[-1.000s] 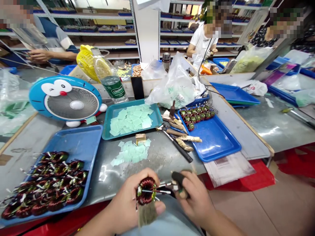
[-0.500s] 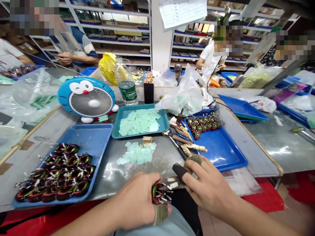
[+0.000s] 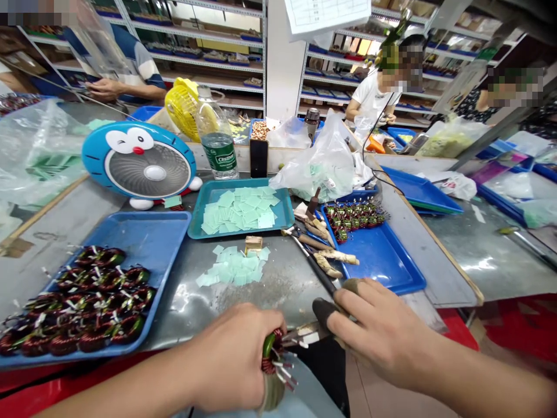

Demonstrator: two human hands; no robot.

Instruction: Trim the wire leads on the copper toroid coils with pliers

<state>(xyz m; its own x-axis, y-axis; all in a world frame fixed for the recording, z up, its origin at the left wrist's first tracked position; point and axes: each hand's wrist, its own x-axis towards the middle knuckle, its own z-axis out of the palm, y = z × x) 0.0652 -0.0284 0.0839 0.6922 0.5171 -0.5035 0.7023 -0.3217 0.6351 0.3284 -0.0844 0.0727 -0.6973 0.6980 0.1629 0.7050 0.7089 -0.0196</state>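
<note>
At the near edge of the surface, the left hand clenches a coil, the right hand grips snips at its wires, and a tray holds many more coils.

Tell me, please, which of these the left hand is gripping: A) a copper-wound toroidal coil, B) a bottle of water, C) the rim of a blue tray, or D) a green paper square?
A. The left hand closes around the copper-wound toroidal coil, with its wire leads sticking out beside the fingers.
</note>
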